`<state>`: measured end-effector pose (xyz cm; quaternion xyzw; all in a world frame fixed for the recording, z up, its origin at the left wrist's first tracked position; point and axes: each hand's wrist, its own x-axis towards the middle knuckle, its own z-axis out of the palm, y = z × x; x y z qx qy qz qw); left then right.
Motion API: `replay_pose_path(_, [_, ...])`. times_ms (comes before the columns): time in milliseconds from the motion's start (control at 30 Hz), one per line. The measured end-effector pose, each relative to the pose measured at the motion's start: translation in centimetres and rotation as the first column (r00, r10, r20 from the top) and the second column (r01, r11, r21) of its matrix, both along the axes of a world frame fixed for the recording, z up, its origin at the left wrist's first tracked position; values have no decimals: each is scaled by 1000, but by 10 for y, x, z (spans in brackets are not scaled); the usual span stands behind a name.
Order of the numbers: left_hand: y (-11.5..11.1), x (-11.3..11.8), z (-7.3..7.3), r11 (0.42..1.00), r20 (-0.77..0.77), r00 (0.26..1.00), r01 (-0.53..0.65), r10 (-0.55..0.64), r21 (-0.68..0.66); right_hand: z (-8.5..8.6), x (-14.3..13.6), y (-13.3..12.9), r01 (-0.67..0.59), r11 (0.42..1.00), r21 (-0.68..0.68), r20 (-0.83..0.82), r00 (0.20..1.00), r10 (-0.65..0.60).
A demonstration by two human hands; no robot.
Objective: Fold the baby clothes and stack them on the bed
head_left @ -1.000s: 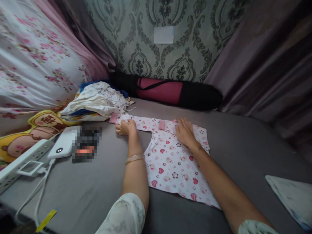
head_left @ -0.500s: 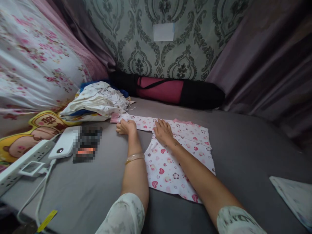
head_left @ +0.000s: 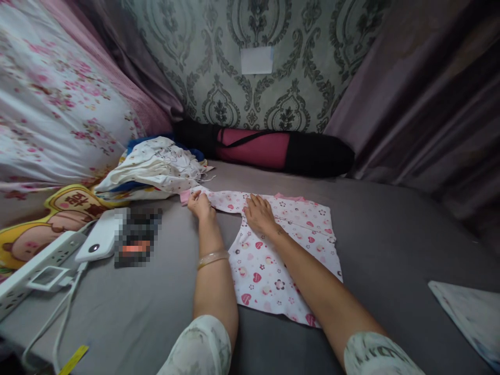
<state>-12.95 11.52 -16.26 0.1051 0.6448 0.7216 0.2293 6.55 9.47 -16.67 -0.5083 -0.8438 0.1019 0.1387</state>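
Note:
A white long-sleeved top (head_left: 289,281) with pink hearts, flowers and small figures lies spread on the grey sheet. One sleeve reaches left to a pink cuff (head_left: 185,197). Close to that cuff, my left hand (head_left: 200,204) has its fingers curled onto the sleeve, pinching the fabric. My right hand (head_left: 260,214) rests flat on the top where the sleeve meets the body, its fingers stretched out. A pink ruffled edge (head_left: 289,198) shows along the far side.
A rumpled clothes pile (head_left: 156,166) sits beyond the left cuff. Along the wall lies a black and maroon bag (head_left: 253,149). At left are a power strip (head_left: 42,265), a white power bank (head_left: 102,237) and a cartoon cushion (head_left: 35,239). Folded pale cloth (head_left: 469,312) lies right.
My left hand has turned slightly and its fingers now show curled over the sleeve near the cuff. My right hand stays flat on the top. The view has shifted a little.

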Motion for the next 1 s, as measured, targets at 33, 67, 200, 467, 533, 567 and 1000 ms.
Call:
replay_pose_path(33, [3, -3, 1, 998, 85, 996, -6, 1, 55, 2, 0, 0, 4, 1000, 0, -1, 1000, -4])
replay_pose_path(67, [6, -5, 3, 995, 153, 988, -19, 5, 94, 3, -1, 1, 8, 1000, 0, -3, 1000, -8])
replay_pose_path(200, [9, -6, 11, 958, 254, 965, -4, -71, 286, 9, -1, 4, 24, 1000, -8, 0, 1000, -24])
replay_pose_path(467, [12, 3, 13, 871, 61, 997, 10, -46, 491, 22, -8, 14, 68, 990, -121, 108, 993, -55])
replay_pose_path(533, [14, 5, 15, 828, -10, 999, 39, -40, 559, 28, -14, 17, 86, 983, -160, 149, 987, -62])
replay_pose_path(567, [14, 7, 17, 811, -47, 998, 63, -44, 581, 31, -17, 18, 100, 978, -180, 168, 983, -70])
replay_pose_path(1000, [9, 89, 48, 668, -722, 660, 635, -208, 388, 35, 38, 22, 143, 897, -419, -643, 650, -405])
